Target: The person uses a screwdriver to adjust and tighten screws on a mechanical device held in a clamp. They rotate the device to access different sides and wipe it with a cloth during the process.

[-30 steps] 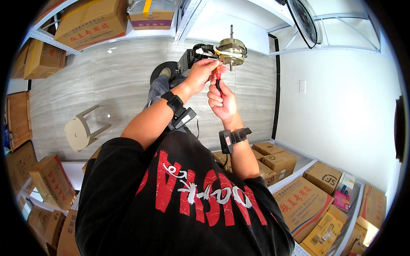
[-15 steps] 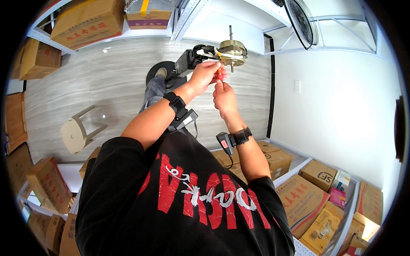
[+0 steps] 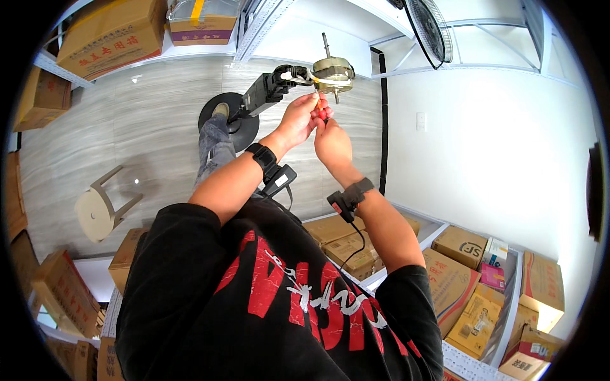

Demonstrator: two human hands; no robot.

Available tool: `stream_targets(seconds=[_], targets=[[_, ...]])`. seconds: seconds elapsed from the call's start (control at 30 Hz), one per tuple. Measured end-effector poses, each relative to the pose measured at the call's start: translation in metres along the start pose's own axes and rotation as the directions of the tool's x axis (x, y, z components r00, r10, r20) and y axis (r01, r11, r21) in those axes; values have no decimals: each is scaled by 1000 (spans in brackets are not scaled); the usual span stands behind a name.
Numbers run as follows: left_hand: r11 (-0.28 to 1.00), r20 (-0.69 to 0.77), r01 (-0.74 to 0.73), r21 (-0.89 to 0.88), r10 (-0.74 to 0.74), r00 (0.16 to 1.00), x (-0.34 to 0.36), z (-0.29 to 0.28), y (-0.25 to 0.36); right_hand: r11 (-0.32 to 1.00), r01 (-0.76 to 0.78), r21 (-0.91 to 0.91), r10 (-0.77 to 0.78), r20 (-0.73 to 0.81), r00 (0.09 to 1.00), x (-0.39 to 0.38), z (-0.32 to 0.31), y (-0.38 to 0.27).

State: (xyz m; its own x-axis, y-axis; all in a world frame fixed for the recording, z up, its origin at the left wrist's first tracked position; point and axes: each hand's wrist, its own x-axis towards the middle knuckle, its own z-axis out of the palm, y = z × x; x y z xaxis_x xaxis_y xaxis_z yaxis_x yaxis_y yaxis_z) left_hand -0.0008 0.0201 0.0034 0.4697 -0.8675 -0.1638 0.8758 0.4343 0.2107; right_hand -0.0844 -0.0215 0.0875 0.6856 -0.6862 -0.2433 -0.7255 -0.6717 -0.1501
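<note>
A brass-coloured electric motor (image 3: pixel 333 75) with a thin shaft sticking out at both ends sits on the black neck (image 3: pixel 267 89) of a fan stand. White wires (image 3: pixel 311 77) run across it. Just below the motor, both of my hands meet at a small red and orange tool (image 3: pixel 321 113), which looks like a screwdriver; fingers cover much of it. My left hand (image 3: pixel 300 118) pinches its upper part close under the motor. My right hand (image 3: pixel 333 141) has its fingers closed round the lower end.
The stand's round black base (image 3: pixel 243 130) rests on the grey floor beside my foot. A beige stool (image 3: pixel 95 214) stands at left. A shelf of cardboard boxes (image 3: pixel 450 282) lies at lower right, with more boxes (image 3: pixel 114 39) at upper left. A caged fan (image 3: pixel 427 32) is at upper right.
The whole view has shifted, so the motor and stand appear slightly further left. My right forearm has swung outward at the elbow and its wrist has turned. Both hands stay at the red tool.
</note>
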Motion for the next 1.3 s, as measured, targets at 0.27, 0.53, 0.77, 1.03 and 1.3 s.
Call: stream_targets(seconds=[0.27, 0.53, 0.77, 1.03, 1.3], targets=[[980, -176, 193, 58, -180, 968, -2, 34, 17, 996, -34, -85, 36, 27, 999, -4, -4, 1], [939, -323, 341, 40, -311, 894, 12, 53, 26, 213, -568, 795, -108, 597, 795, 3, -13, 34], [975, -411, 220, 33, -187, 892, 22, 47, 3, -90, -754, 651, -497, 627, 600, 8, 8, 60], [977, -441, 186, 102, -123, 889, 25, 53, 3, 127, -692, 710, -185, 703, 687, 9, -6, 43], [983, -336, 176, 52, -149, 930, 28, 44, 2, 451, -491, 746, 40, 532, 846, 4, -2, 30]])
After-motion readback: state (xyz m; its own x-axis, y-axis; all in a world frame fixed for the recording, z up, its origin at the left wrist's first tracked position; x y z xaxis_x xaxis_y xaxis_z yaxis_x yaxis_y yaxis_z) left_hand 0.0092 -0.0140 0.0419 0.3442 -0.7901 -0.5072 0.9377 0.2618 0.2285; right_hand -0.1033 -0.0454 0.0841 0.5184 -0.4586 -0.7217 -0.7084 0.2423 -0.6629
